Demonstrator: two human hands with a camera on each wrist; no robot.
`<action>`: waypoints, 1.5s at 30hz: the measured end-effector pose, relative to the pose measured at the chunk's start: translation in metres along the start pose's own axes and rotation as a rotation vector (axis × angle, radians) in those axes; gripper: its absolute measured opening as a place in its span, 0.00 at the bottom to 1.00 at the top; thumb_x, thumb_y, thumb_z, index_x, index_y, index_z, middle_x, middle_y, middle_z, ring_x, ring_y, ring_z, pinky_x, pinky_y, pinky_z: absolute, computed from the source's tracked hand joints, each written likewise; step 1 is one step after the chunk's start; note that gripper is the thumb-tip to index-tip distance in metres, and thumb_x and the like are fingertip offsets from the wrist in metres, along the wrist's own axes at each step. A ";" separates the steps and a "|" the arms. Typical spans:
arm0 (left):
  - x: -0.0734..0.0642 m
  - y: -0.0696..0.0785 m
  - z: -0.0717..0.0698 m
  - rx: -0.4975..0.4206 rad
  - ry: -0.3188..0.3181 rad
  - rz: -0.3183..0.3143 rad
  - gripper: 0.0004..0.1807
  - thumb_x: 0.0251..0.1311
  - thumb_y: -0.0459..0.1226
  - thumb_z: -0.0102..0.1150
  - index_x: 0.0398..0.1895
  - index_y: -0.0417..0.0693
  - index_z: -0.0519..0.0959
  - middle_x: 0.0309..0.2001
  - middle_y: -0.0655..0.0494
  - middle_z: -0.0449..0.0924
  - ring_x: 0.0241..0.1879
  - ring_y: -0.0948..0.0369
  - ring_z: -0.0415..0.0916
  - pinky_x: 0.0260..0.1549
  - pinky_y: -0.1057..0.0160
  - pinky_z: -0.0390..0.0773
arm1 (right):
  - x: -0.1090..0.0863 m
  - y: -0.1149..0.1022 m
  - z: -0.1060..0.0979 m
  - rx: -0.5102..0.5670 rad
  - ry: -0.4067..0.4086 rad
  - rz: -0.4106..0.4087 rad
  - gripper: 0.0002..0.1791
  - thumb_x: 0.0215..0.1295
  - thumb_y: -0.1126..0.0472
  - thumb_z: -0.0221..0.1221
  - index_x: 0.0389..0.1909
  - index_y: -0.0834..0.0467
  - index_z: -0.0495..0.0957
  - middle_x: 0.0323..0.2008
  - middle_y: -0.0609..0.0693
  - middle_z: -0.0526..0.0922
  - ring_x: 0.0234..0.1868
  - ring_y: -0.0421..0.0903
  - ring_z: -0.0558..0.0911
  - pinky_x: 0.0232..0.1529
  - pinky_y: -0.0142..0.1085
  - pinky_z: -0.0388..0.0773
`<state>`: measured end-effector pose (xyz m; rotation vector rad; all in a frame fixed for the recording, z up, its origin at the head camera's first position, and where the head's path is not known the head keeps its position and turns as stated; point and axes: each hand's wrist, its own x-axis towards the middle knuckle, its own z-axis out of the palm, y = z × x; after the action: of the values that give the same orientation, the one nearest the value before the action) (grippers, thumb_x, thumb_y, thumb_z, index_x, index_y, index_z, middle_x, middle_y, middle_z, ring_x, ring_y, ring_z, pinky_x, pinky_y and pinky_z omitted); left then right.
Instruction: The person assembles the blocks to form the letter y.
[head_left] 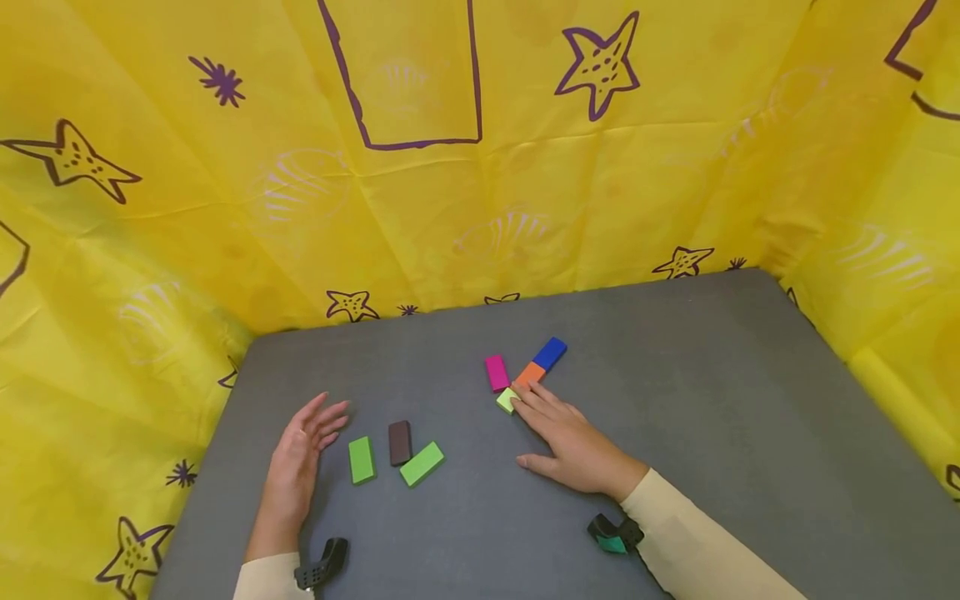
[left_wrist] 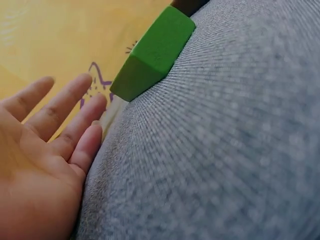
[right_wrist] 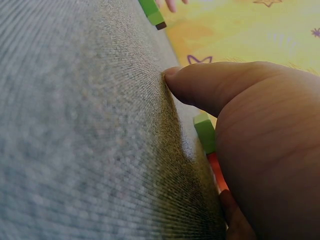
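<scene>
My left hand [head_left: 295, 461] is held with fingers loosely extended and thumb side up, left of a green block [head_left: 362, 460]; a gap separates them. In the left wrist view the palm [left_wrist: 40, 170] faces this green block [left_wrist: 157, 47]. Outstretched fingers of my right hand [head_left: 573, 446] lie at an orange block [head_left: 530, 374] and a yellow-green block [head_left: 507, 401], partly covering both. The orange block stands end to end with a blue block [head_left: 551, 353] in a slanting row. A magenta block [head_left: 497, 372] lies just left of this row. In the right wrist view the thumb [right_wrist: 210, 85] is stretched out near the cloth.
Between the hands, a dark brown block [head_left: 400, 442] lies beside a second green block [head_left: 422, 464], which is tilted. Grey cloth covers the table [head_left: 712, 400]. A yellow sheet [head_left: 420, 217] with purple starfish drawings rises behind and at both sides.
</scene>
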<state>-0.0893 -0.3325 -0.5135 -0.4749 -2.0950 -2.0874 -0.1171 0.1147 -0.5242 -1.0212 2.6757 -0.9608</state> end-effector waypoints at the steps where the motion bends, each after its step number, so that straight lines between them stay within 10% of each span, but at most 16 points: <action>1: -0.002 0.000 0.000 0.024 0.011 -0.024 0.29 0.90 0.38 0.29 0.84 0.28 0.54 0.73 0.30 0.71 0.69 0.47 0.75 0.63 0.57 0.69 | 0.000 0.000 0.000 -0.002 -0.002 0.001 0.47 0.78 0.45 0.67 0.87 0.59 0.57 0.88 0.51 0.49 0.87 0.53 0.42 0.77 0.65 0.55; 9: -0.004 -0.001 0.000 0.274 -0.006 -0.164 0.39 0.76 0.23 0.58 0.86 0.38 0.57 0.74 0.32 0.71 0.69 0.52 0.74 0.64 0.67 0.68 | 0.000 0.002 0.000 -0.004 0.000 0.003 0.47 0.78 0.45 0.67 0.87 0.59 0.57 0.88 0.50 0.48 0.87 0.53 0.42 0.77 0.65 0.55; 17: -0.005 0.004 0.001 0.488 -0.111 -0.216 0.56 0.55 0.31 0.85 0.86 0.47 0.62 0.74 0.44 0.74 0.70 0.58 0.69 0.63 0.73 0.61 | -0.001 0.000 -0.001 0.007 -0.002 0.005 0.47 0.78 0.46 0.67 0.87 0.59 0.58 0.87 0.51 0.50 0.87 0.54 0.43 0.77 0.66 0.55; 25: -0.006 0.003 -0.001 0.534 -0.143 -0.352 0.54 0.57 0.39 0.85 0.85 0.53 0.64 0.74 0.52 0.75 0.76 0.56 0.61 0.65 0.77 0.55 | -0.001 -0.001 -0.001 0.004 -0.003 0.003 0.47 0.77 0.46 0.67 0.87 0.59 0.58 0.87 0.51 0.50 0.87 0.53 0.43 0.77 0.65 0.55; 35: -0.007 0.004 -0.002 0.692 -0.060 -0.367 0.43 0.61 0.47 0.83 0.79 0.56 0.75 0.72 0.56 0.78 0.72 0.53 0.66 0.63 0.68 0.65 | 0.000 0.000 0.000 0.001 -0.004 0.010 0.47 0.77 0.45 0.67 0.87 0.59 0.58 0.87 0.51 0.50 0.87 0.54 0.44 0.77 0.65 0.55; 45: -0.008 0.006 0.002 0.597 0.136 -0.324 0.35 0.62 0.35 0.82 0.74 0.47 0.80 0.69 0.48 0.78 0.56 0.61 0.79 0.50 0.74 0.76 | 0.001 0.000 0.000 -0.002 -0.004 0.006 0.47 0.77 0.45 0.67 0.87 0.59 0.58 0.87 0.50 0.50 0.87 0.54 0.43 0.77 0.66 0.55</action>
<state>-0.0792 -0.3313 -0.5102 0.0905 -2.6771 -1.4360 -0.1176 0.1145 -0.5240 -1.0131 2.6752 -0.9546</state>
